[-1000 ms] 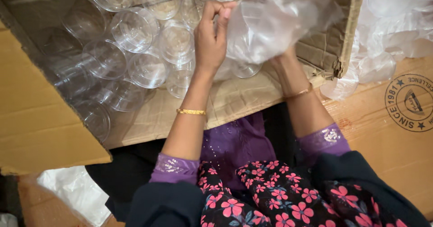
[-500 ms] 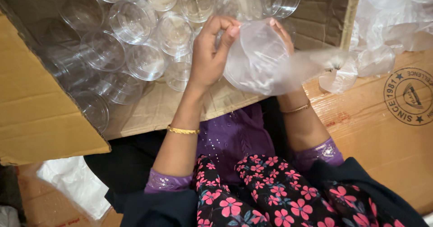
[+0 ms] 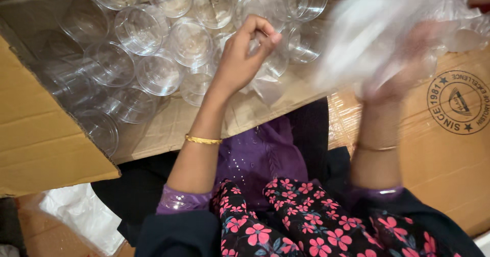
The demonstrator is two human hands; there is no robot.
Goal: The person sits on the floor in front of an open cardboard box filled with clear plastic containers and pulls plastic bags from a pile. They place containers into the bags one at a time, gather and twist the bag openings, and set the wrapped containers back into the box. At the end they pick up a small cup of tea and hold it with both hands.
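My left hand [image 3: 244, 57] hovers over an open cardboard box [image 3: 46, 139] that holds several clear plastic cups [image 3: 153, 47] lying on their sides. Its fingers pinch a strip of thin clear plastic film [image 3: 263, 80] that hangs down from them. My right hand [image 3: 403, 68] is blurred at the right, over a cardboard flap, and grips a crumpled clear plastic bag [image 3: 372, 27] that hides most of its fingers.
A brown cardboard flap with a round printed stamp [image 3: 457, 101] lies at the right. A piece of white plastic [image 3: 81, 213] lies on the floor at bottom left. My lap in purple and floral cloth [image 3: 275, 206] fills the lower middle.
My right hand has pulled the plastic bag away to the right, out of the box. My left hand has stayed over the cups and keeps a torn strip of film.
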